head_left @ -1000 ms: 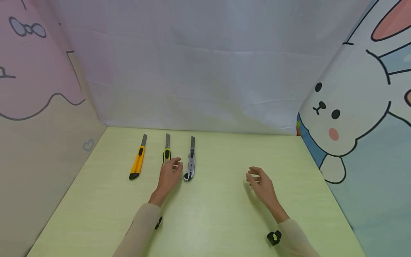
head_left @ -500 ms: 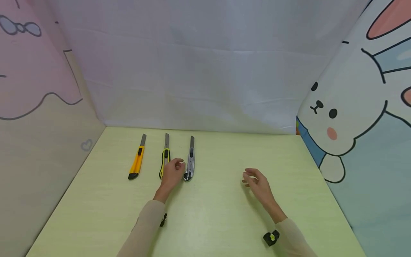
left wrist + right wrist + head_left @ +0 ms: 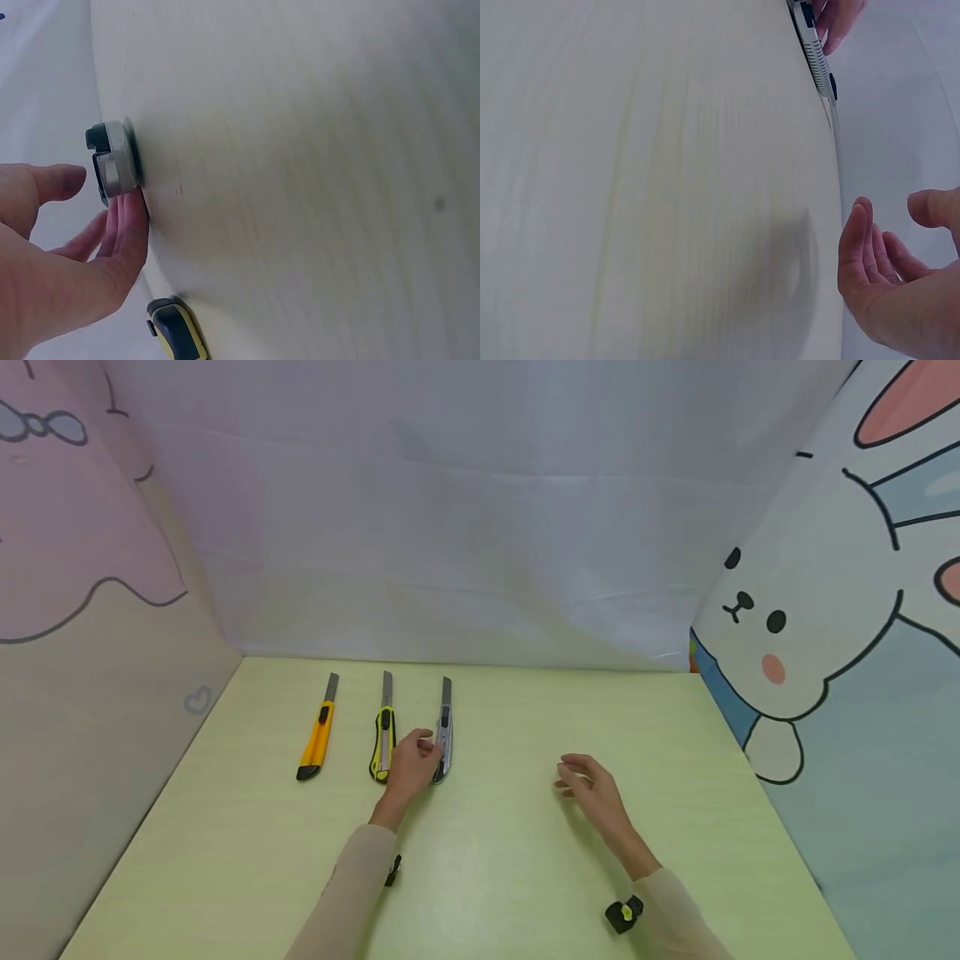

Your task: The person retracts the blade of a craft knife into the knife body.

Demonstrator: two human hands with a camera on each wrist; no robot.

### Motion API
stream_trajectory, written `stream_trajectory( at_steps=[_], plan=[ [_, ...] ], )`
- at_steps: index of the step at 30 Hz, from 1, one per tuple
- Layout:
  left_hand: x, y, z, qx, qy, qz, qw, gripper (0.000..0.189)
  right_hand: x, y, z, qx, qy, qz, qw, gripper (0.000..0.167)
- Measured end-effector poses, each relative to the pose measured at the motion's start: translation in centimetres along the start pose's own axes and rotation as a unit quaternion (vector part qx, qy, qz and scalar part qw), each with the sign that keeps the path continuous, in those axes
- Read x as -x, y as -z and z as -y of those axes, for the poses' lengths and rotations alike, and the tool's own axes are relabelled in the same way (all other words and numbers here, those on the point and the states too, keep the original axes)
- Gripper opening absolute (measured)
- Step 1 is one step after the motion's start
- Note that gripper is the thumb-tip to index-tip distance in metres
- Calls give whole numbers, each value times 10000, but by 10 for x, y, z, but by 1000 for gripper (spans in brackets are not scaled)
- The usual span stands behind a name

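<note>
Three snap-off utility knives lie in a row, blades pointing to the far edge. In the head view, my left hand (image 3: pixel 412 767) is at the silver utility knife (image 3: pixel 446 728) and covers part of its left side. The left wrist view shows its fingers (image 3: pixel 132 225) right at the handle's side on the tabletop, while the thumb (image 3: pixel 64 181) stands apart from it. Just left of this hand is the yellow-green and black utility knife (image 3: pixel 382 745); farther left lies the orange one (image 3: pixel 318 737). My right hand (image 3: pixel 596 793) hovers over the table, fingers loosely bent, holding nothing.
The pale yellow-green table (image 3: pixel 495 868) ends at a white sheet (image 3: pixel 465 543) behind the knives. Side walls carry cartoon drawings, with a rabbit (image 3: pixel 810 635) on the right. A small black device (image 3: pixel 624 914) sits by the right sleeve.
My left hand has moved right, from over the yellow-green knife to the silver one, uncovering the yellow-green handle. My right hand has drifted slightly left. The knives have stayed in place.
</note>
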State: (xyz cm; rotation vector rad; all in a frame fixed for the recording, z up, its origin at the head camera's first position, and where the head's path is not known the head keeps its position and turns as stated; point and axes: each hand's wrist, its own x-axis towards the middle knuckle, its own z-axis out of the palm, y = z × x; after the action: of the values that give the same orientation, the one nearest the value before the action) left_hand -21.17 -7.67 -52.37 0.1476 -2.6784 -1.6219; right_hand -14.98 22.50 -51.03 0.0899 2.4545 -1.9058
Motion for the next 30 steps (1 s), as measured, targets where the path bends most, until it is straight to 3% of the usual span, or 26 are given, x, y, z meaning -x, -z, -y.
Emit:
stream_trajectory(
  at_steps=[8, 18, 30],
  plan=[
    [-4, -6, 4, -24, -12, -46, 10000, 30, -2, -7, -1, -68, -156, -1, 9999, 38],
    [-7, -11, -1, -148, 345, -158, 9992, 31, 0, -10, -4, -136, -168, 50, 9998, 37],
    [-7, -11, -10, -206, 700, -31, 9973, 32, 1, -10, -6, -131, -235, 74, 9996, 36]
  ],
)
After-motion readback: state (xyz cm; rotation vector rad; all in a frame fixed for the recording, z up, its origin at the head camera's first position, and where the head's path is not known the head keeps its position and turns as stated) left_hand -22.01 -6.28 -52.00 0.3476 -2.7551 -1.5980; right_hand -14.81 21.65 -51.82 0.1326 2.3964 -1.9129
